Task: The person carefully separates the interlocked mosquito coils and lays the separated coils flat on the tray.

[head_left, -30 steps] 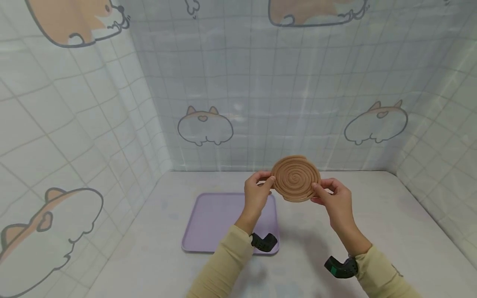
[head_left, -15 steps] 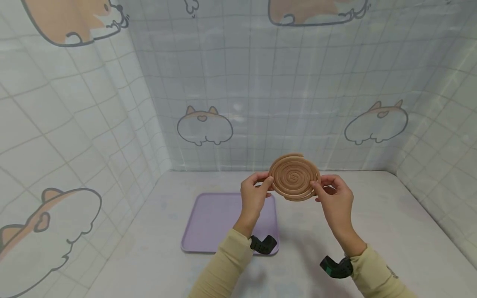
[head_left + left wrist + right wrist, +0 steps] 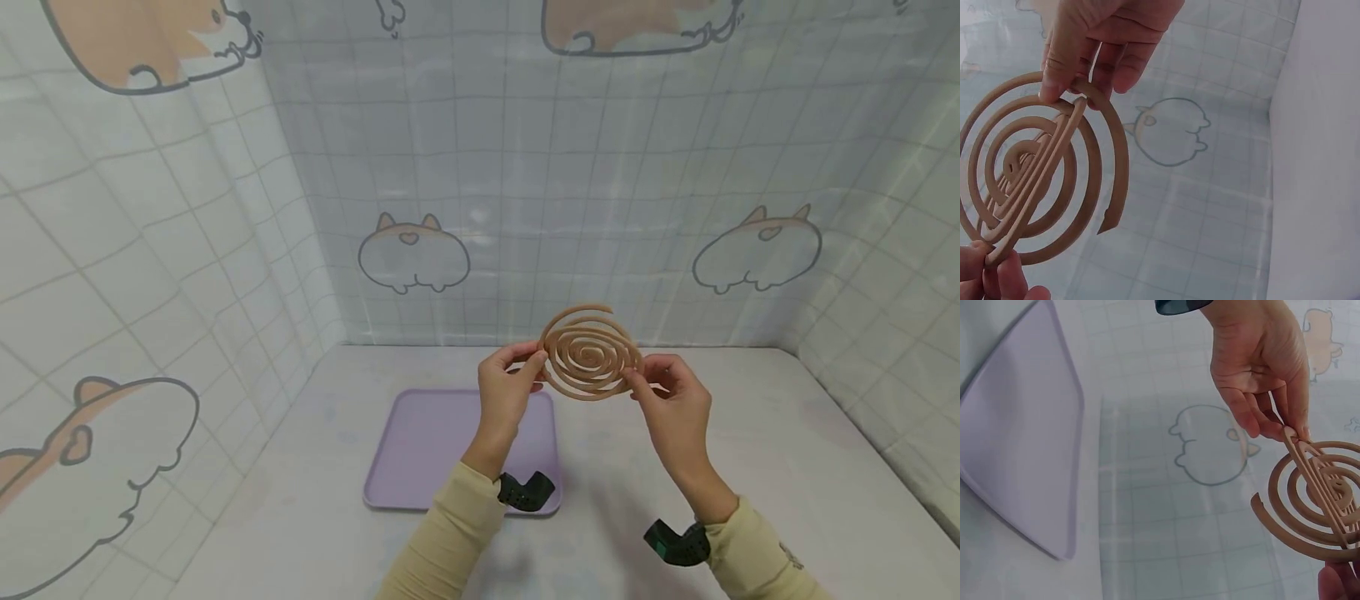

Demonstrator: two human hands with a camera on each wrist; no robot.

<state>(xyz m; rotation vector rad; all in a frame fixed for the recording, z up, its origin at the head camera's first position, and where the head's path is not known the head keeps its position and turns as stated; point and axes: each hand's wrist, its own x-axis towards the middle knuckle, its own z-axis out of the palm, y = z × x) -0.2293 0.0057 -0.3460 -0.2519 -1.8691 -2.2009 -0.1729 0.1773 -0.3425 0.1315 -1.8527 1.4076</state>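
Observation:
Two interlocked tan mosquito coils are held up between my hands, above the table. My left hand pinches their left edge between thumb and fingers. At the right edge, my right hand pinches with its thumb in front. In the left wrist view, one coil faces the camera with its outer end loose, while the other coil stands nearly edge-on and crosses through it. Gaps show between the rings. Which coil each finger presses is partly hidden.
A shallow lilac tray lies on the white table, left of centre and partly behind my left forearm. Sheets with a grid and cartoon dogs hang around the back and sides. Black cameras sit on my wrists.
The coils, pressed together like one flat disc a second ago, have twisted apart, with gaps opening between their rings. My left hand has shifted slightly left. The tray has stayed put.

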